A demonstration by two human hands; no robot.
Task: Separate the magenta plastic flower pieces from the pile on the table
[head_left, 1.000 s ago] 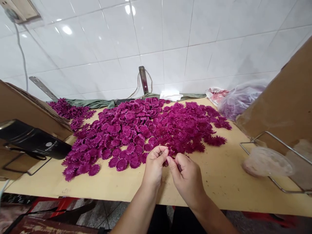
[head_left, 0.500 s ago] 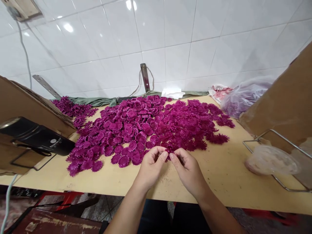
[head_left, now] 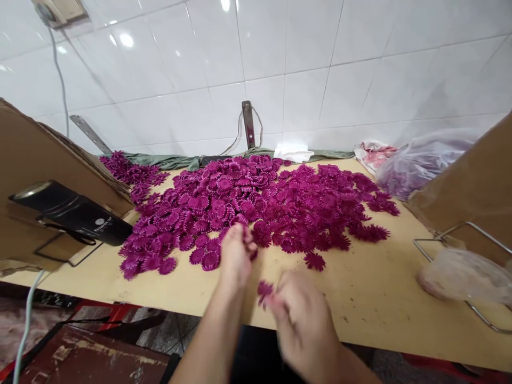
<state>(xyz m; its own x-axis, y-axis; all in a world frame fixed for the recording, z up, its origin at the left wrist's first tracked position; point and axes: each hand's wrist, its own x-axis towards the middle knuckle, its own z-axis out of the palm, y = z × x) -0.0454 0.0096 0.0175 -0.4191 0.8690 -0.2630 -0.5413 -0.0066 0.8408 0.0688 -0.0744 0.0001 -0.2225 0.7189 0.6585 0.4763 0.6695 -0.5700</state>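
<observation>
Magenta artificial flower pieces (head_left: 224,184) with toothed petals lie in a broad heap on the tabletop. My left hand (head_left: 236,255) is at the heap's near edge, fingers curled among the pieces; what they close on is hidden. Closer to me, my right hand (head_left: 304,320), blurred by motion, pinches one magenta flower piece (head_left: 264,292) between thumb and fingers, above the table's front part. A single flower piece (head_left: 314,261) lies just off the heap, beyond my right hand.
A black bottle (head_left: 76,213) leans by a cardboard box (head_left: 52,160) at left. At right are another cardboard panel (head_left: 468,186), a clear plastic container (head_left: 464,274) on a wire frame and a plastic bag (head_left: 424,160). White tiles back the table.
My hands, which met at one flower piece, have separated. The right has come back toward me with a piece; the left has moved into the heap. The view has shifted slightly.
</observation>
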